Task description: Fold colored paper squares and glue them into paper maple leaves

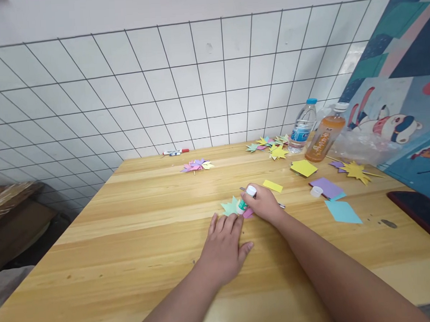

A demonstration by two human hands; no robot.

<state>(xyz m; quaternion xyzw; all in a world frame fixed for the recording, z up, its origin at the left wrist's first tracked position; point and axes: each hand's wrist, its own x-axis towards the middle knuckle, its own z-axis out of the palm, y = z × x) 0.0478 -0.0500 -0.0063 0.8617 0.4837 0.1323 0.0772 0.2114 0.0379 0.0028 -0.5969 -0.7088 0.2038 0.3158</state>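
I observe a wood-grain desk [139, 222] against a white tiled wall [212, 103] across the upper frame. At centre, the right hand [263, 202] grips a glue stick [242, 206] by a green paper star [229, 207]; the left hand [222, 249] lies palm-down, thumb spread.

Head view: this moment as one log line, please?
right hand: holding glue stick | left hand: palm down by green paper star

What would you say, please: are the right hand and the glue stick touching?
Touching: the head view shows the right hand with its fingers wrapped around the glue stick.
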